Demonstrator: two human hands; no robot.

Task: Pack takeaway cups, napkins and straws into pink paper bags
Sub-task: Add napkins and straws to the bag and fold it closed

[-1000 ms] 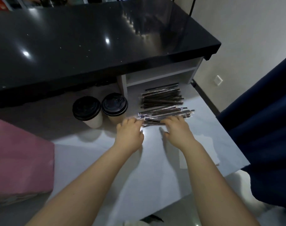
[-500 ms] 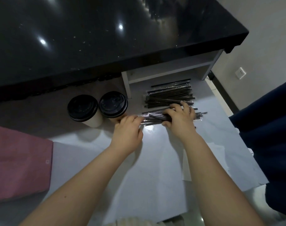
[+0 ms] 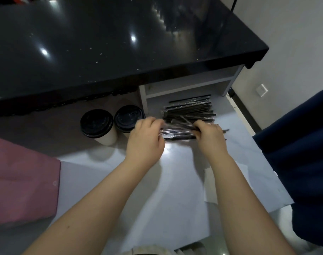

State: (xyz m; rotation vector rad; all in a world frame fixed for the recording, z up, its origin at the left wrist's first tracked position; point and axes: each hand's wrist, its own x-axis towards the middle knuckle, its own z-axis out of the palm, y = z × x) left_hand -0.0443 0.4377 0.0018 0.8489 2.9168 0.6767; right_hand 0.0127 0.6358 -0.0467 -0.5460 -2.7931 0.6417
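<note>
A heap of black wrapped straws (image 3: 190, 111) lies on the white work surface (image 3: 175, 181) under the counter overhang. My left hand (image 3: 146, 140) and my right hand (image 3: 210, 137) both grip a bundle of straws (image 3: 177, 134) at the heap's near edge, one hand at each end. Two takeaway cups with black lids stand left of the straws, one (image 3: 97, 124) beside the other (image 3: 128, 118). Pink paper bags (image 3: 22, 181) lie flat at the left edge. White napkins (image 3: 210, 183) lie partly under my right forearm.
A glossy black countertop (image 3: 120, 43) overhangs the far side, with a white shelf (image 3: 190, 83) beneath it. A dark blue fabric (image 3: 304, 153) hangs at the right. The white surface ends just right of the napkins.
Both hands moved in on the near bundle of straws and curled round its ends; the bundle now sits slightly raised between them. The camera dipped closer.
</note>
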